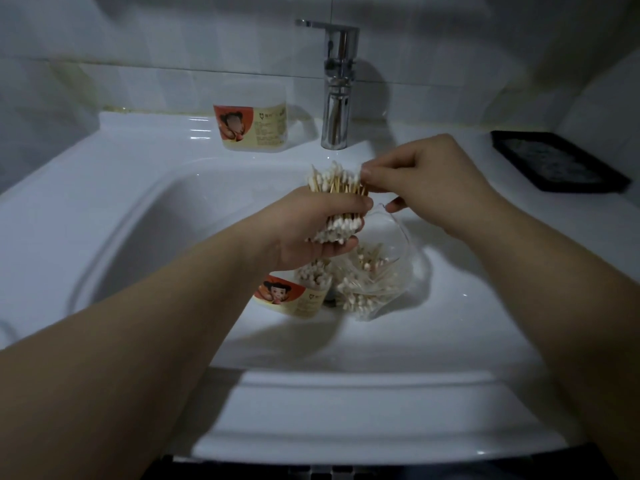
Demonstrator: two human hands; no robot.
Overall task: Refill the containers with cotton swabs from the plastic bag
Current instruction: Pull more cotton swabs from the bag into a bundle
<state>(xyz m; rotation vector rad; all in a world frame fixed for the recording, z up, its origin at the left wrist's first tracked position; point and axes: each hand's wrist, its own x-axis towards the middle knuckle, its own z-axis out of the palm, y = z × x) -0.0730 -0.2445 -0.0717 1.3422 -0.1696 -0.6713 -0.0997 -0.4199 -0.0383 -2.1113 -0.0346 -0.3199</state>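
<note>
The left hand (306, 233) grips a bundle of cotton swabs (334, 183) above the middle of the sink (156, 220), its long axis toward the back edge; the right hand (426, 178) pinches its far tips.

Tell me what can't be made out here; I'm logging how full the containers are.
- Head view: fill of the clear orange-labelled container in the basin; the left hand and its bundle of wooden-stick cotton swabs cover its mouth.
- Head view: contents of the matching container on the ledge; label and dimness hide them.
- Head view: what the right hand pinches; too small.
</note>
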